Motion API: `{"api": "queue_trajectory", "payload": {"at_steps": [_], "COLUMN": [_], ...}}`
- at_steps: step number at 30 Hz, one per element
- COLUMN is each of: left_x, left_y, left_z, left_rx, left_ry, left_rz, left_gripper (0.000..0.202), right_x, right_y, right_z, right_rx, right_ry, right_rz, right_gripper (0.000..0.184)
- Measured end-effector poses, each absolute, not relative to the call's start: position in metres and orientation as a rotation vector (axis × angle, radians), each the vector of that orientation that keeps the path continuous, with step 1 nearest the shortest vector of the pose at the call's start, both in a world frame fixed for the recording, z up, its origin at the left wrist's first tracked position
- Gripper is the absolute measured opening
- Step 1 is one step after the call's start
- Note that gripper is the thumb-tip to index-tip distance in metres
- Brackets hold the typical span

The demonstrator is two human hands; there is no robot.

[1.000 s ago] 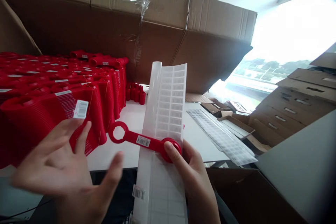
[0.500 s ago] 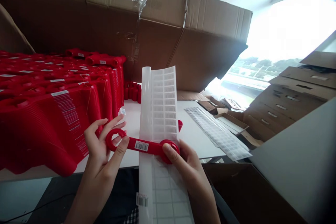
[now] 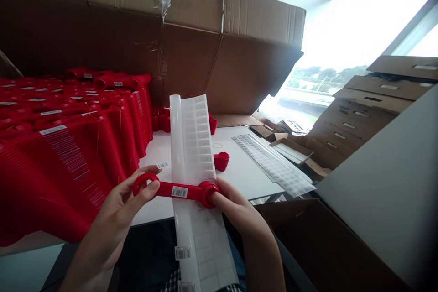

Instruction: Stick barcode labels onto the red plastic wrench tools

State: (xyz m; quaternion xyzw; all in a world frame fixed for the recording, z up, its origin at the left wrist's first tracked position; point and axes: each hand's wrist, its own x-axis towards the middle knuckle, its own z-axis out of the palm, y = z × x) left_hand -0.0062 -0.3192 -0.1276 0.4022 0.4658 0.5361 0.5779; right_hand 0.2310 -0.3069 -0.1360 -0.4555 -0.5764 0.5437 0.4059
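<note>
A flat red plastic piece with a ring at each end and a barcode sticker on its middle lies across my two hands. My left hand is closed on its left ring, thumb on top. My right hand is closed on the right ring and also pins a long translucent label sheet that stands up behind the piece and runs down over my lap. A small barcode label sticks to a fingertip of my left hand.
Tall rows of stacked red pieces fill the white table on the left. A red cup-like part and another label sheet lie on it. Big cardboard boxes stand behind, and flattened cartons at right.
My left hand, open and raised with a label on a fingertip, came down and closed on the left ring of the red piece. The view shifted right.
</note>
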Motion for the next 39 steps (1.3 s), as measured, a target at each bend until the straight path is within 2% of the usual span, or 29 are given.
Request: {"api": "queue_trajectory", "payload": {"at_steps": [4, 8, 16, 20, 24, 27, 30, 35, 39], "left_x": [-0.016, -0.023, -0.015, -0.017, -0.021, -0.022, -0.019, -0.012, -0.006], "left_y": [-0.317, -0.317, -0.326, -0.325, -0.319, -0.314, -0.311, -0.314, -0.323], "left_z": [-0.130, -0.129, -0.116, -0.118, -0.126, -0.131, -0.131, -0.128, -0.123], "left_rx": [0.885, 0.852, 0.803, 0.748, 0.735, 0.794, 0.868, 0.952, 1.140], "left_ry": [0.959, 0.830, 0.897, 0.908, 0.909, 0.940, 1.017, 1.159, 1.338], "left_rz": [1.149, 1.106, 1.154, 1.167, 1.153, 1.183, 1.223, 1.293, 1.388], "left_gripper": [0.042, 0.029, 0.027, 0.034, 0.029, 0.033, 0.042, 0.035, 0.039], "right_x": [0.224, 0.221, 0.223, 0.222, 0.221, 0.221, 0.218, 0.207, 0.200], "right_y": [-0.305, -0.306, -0.313, -0.314, -0.311, -0.310, -0.311, -0.316, -0.317], "right_z": [-0.135, -0.131, -0.125, -0.125, -0.132, -0.135, -0.133, -0.130, -0.131], "right_rx": [-1.262, -1.283, -1.226, -1.248, -1.225, -1.252, -1.254, -1.223, -1.226], "right_ry": [-1.423, -1.308, -1.283, -1.368, -1.383, -1.395, -1.403, -1.380, -1.346], "right_rz": [1.193, 1.211, 1.227, 1.135, 1.075, 1.039, 1.033, 1.043, 1.010], "right_gripper": [0.024, 0.022, 0.022, 0.017, 0.016, 0.015, 0.015, 0.023, 0.024]}}
